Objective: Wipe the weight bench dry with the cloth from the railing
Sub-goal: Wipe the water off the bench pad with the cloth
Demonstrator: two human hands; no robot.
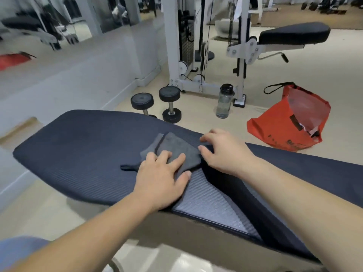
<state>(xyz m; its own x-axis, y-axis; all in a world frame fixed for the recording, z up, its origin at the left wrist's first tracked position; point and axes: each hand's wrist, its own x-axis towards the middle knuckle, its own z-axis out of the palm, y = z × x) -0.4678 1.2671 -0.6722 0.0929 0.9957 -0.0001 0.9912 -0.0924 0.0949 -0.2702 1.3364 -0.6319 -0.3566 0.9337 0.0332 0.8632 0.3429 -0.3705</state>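
Note:
A folded grey cloth (174, 148) with a small hanging loop lies on the dark padded weight bench (78, 154), near the gap between its two pads. My left hand (163, 179) presses flat on the cloth's near corner, fingers spread. My right hand (222, 152) rests at the cloth's right edge, fingertips touching it and the far bench edge. The cloth's near right part is hidden under my hands.
Two black dumbbells (157, 104) and a clear water bottle (225, 102) stand on the floor beyond the bench. An orange bag (290, 122) sits at the right. A white cable machine (196, 46) with a padded seat (294, 34) stands behind.

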